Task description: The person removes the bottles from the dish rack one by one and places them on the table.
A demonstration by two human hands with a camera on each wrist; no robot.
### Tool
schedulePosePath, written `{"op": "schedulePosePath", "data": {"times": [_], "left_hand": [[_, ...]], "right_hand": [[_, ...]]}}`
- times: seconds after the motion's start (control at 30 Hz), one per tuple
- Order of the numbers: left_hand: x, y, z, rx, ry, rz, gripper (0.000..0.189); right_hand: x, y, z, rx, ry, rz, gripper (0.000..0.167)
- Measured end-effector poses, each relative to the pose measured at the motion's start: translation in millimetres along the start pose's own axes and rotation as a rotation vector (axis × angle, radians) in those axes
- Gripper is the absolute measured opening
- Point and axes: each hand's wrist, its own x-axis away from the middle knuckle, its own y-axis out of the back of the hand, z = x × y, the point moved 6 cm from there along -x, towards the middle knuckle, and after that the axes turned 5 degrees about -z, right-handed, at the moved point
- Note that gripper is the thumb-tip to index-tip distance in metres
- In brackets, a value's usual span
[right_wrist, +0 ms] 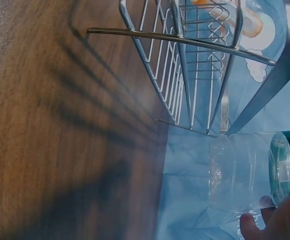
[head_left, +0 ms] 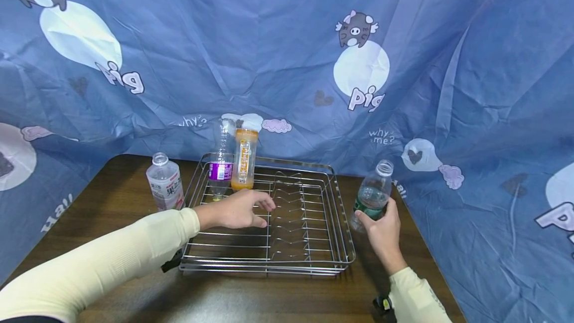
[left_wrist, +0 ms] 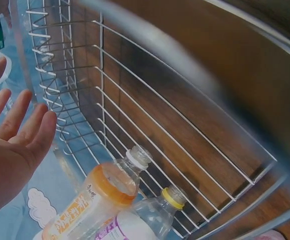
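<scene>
My right hand (head_left: pixel 384 231) grips a clear plastic bottle with a green label (head_left: pixel 374 191), to the right of the wire dish rack (head_left: pixel 309 261). That bottle is capless and tilts a little, neck up. In the right wrist view its clear base (right_wrist: pixel 239 170) points toward the table. My left hand (head_left: pixel 239 209) hovers over the rack's middle with fingers spread and nothing in it. Just behind it, an orange bottle (head_left: pixel 244 158) and a purple-labelled bottle (head_left: pixel 220 171) stand neck-down in the rack; their necks (left_wrist: pixel 140 156) show in the left wrist view.
Left of the rack, an open bottle with a white and pink label (head_left: pixel 166 186) stands upright on the brown wooden table (head_left: pixel 251 298). A blue patterned cloth (head_left: pixel 287 64) hangs behind the table and down its right side.
</scene>
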Motion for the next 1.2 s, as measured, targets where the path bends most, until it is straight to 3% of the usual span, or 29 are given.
{"op": "schedulePosePath", "data": {"times": [0.7, 1.2], "left_hand": [[2.7, 0.7, 0.8, -0.001, -0.053, -0.006, 0.037], [3.7, -1.1, 4.4, 0.033, -0.018, 0.009, 0.037]], "right_hand": [[1.6, -7, -25, 0.05, -0.057, 0.027, 0.068], [3.0, -13, -39, 0.084, -0.084, 0.047, 0.068]]}}
